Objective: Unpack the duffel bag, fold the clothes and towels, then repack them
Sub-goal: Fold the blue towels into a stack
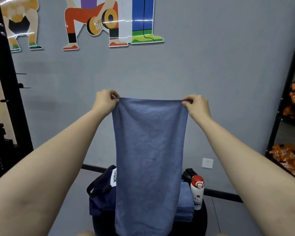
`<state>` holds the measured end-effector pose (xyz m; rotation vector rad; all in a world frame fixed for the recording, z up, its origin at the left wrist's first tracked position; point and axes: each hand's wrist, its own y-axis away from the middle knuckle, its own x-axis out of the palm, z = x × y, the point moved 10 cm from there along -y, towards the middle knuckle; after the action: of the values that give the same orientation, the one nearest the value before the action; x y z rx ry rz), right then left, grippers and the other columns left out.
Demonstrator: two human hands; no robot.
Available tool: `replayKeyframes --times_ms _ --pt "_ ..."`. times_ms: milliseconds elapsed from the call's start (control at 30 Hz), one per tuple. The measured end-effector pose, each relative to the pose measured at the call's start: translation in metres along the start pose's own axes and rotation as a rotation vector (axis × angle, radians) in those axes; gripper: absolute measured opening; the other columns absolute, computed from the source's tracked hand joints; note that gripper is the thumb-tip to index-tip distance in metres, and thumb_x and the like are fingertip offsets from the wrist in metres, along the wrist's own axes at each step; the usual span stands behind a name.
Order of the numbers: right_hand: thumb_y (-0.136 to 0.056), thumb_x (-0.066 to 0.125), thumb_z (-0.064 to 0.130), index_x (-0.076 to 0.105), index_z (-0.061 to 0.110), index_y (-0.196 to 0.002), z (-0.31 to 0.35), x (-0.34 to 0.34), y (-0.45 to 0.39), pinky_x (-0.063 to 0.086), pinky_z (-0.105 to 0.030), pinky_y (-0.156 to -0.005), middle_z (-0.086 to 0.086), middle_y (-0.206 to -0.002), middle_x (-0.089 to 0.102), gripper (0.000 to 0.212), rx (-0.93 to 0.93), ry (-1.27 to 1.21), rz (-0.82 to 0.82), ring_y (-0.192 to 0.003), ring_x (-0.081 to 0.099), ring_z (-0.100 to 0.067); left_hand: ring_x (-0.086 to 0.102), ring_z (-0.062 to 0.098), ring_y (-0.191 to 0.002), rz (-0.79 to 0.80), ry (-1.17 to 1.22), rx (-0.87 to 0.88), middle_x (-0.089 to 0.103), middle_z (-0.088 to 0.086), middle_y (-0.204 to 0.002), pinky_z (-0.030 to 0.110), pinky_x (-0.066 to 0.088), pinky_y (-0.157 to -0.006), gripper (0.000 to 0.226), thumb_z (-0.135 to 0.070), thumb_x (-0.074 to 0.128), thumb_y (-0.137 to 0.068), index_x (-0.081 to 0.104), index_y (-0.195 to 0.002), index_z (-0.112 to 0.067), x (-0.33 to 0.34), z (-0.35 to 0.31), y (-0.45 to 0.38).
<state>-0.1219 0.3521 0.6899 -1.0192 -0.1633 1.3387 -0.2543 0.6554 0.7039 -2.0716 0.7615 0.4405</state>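
Soft blue cloth towel (149, 159) hangs mid-frame, held up in air. Left hand (104, 101) pinches top corner at 10 o'clock; right hand (197, 104) pinches top corner at 2 o'clock. Hands pull apart so top edge stays flat, likely ready for fold. Long side runs 12 to 6, bottom end pointing down. Dark blue cloth duffel bag (100, 193) sits at 7 o'clock, folded blue towels (186, 205) at 5 o'clock.

Round black stool (203, 217) carries duffel bag (100, 193), folded towels (186, 201), bottle (197, 193).
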Motion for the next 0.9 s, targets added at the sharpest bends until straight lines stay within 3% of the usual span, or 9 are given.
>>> replayKeyframes --times_ms 167,367,600,767,900 --pt "-0.089 0.061 0.011 0.072 0.006 -0.105 -0.032 0.037 0.017 0.041 -0.021 -0.084 -0.011 -0.106 0.071 0.020 0.052 0.053 0.128 -0.102 0.063 -0.023 0.058 0.021 -0.080 0.128 -0.045 -0.064 0.069 0.015 -0.095 0.027 0.047 -0.075 0.017 0.000 0.057 -0.086 0.070 -0.096 -0.005 0.038 0.045 0.015" --pt "-0.088 0.062 0.010 0.072 0.005 -0.106 -0.078 0.090 0.048 0.044 -0.027 -0.089 -0.014 -0.106 0.070 0.020 0.137 0.106 0.280 -0.104 0.062 -0.025 0.055 0.019 -0.081 0.221 -0.078 -0.133 0.069 0.017 -0.098 0.025 0.043 -0.073 0.019 0.001 0.057 -0.086 0.070 -0.099 -0.003 0.089 0.092 0.042" --pt "-0.088 0.063 0.010 0.071 0.004 -0.106 -0.147 0.154 0.103 0.041 -0.024 -0.085 -0.015 -0.106 0.070 0.020 0.261 0.124 0.424 -0.105 0.061 -0.028 0.052 0.018 -0.081 0.312 -0.060 -0.251 0.061 0.009 -0.086 0.025 0.040 -0.062 0.022 0.004 0.051 -0.085 0.070 -0.096 -0.003 0.157 0.154 0.091" --pt "-0.090 0.062 0.008 0.071 0.003 -0.105 -0.190 0.188 0.156 0.038 -0.020 -0.077 -0.015 -0.105 0.070 0.018 0.335 0.137 0.529 -0.102 0.061 -0.027 0.056 0.018 -0.081 0.386 -0.052 -0.331 0.065 0.007 -0.086 0.021 0.039 -0.068 0.021 0.002 0.052 -0.083 0.071 -0.090 -0.006 0.206 0.204 0.137" --pt "-0.090 0.062 0.009 0.071 0.006 -0.104 -0.219 0.211 0.194 0.044 -0.025 -0.080 -0.012 -0.104 0.070 0.017 0.382 0.143 0.597 -0.100 0.063 -0.024 0.055 0.015 -0.079 0.429 -0.055 -0.372 0.064 0.001 -0.084 0.021 0.038 -0.066 0.021 0.000 0.054 -0.084 0.068 -0.080 -0.014 0.238 0.233 0.170"
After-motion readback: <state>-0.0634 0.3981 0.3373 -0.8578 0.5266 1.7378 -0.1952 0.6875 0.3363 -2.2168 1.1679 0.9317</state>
